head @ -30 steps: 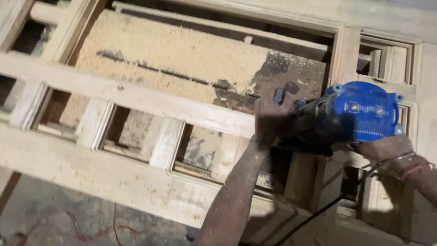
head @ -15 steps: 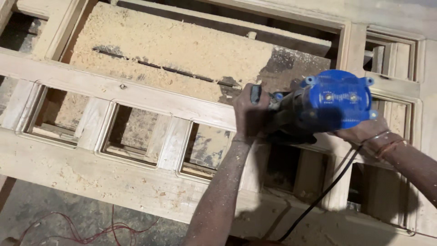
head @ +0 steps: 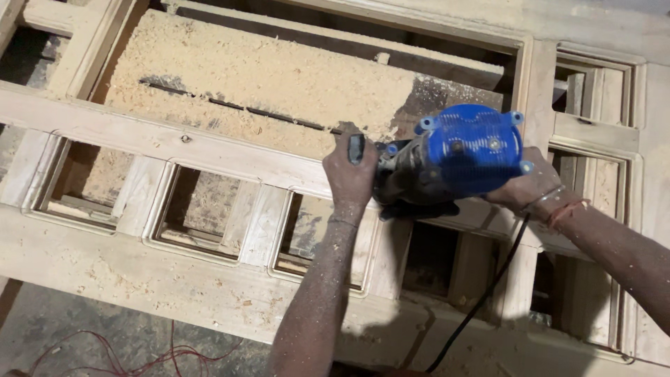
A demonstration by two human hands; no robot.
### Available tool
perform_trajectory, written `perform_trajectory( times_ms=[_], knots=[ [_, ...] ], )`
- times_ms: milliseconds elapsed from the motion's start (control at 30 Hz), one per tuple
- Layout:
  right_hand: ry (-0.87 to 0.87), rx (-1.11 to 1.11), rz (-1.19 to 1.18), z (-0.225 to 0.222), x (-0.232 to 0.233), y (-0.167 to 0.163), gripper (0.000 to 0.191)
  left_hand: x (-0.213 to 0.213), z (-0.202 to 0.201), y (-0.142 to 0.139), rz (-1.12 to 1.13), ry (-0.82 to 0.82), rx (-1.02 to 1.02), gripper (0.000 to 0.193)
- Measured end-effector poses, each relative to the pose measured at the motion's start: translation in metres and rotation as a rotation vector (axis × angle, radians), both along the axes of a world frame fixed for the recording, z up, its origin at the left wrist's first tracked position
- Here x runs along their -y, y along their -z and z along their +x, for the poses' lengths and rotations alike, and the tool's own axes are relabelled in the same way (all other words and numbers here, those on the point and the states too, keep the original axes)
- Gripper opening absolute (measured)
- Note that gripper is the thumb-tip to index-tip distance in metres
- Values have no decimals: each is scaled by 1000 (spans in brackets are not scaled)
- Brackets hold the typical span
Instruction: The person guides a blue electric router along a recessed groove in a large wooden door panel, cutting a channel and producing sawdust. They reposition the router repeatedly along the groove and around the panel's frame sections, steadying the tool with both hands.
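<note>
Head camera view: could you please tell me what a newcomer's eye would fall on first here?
First the bright blue power tool, right of centre, standing on the pale wooden frame. The left hand has a grip on its dark side handle, and the right hand steadies it from the other side, with a black cord trailing down. Behind the tool, a thick bed of sawdust covers the upper panel.

The blue power tool (head: 460, 157) hid its own cutter and the wood directly beneath it. The left hand (head: 352, 174) covered the tool's side handle, and the right hand (head: 520, 185) was half hidden behind the tool's body. The black cord (head: 481, 300) ran out of the bottom edge. The wooden frame (head: 209, 150) was cut off on every side. Sawdust (head: 272, 77) buried the board below.
</note>
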State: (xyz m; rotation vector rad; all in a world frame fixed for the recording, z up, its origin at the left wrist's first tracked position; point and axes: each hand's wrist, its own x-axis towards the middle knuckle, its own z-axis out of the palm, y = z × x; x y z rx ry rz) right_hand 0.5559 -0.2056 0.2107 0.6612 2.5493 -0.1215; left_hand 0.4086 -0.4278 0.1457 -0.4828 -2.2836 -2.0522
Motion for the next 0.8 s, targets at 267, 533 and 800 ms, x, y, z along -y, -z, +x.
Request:
perform_trajectory(
  times_ms=[267,533,800],
  knots=[
    [-347,-392,15,-10,-7,13,39,22,-4,-13,50,-32,27,20],
    [-451,-266,104,-29,9,13,33,39,-11,-16,43,-87,-33,27],
    [-637,-712,-63,-38,22,4,31,49,-23,-15,66,-117,-44,27]
  ],
)
